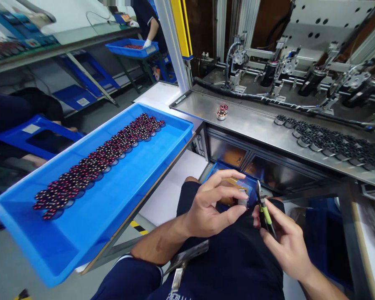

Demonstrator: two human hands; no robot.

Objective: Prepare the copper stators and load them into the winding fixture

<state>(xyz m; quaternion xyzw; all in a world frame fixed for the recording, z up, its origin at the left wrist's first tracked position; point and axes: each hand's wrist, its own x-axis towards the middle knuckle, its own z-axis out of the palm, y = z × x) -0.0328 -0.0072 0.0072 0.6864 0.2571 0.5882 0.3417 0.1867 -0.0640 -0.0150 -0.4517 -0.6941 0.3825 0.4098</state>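
Observation:
My left hand (pixel 211 204) pinches a small round wound coil part (pixel 241 200) between thumb and fingers, held over my lap. My right hand (pixel 283 235) grips small cutters with yellow-green handles (pixel 264 210), their tip pointing up beside the part. To my left a big blue tray (pixel 134 175) carries several rows of dark red wound coils (pixel 103 156). One finished coil (pixel 221 112) stands alone on the steel bench (pixel 256 125).
Several dark unwound cores (pixel 328 141) lie along the bench at the right, in front of winding machinery (pixel 287 66). Another person (pixel 148 25) in a white glove stands by a blue tray (pixel 131 46) at the back. A blue bin (pixel 34 133) sits far left.

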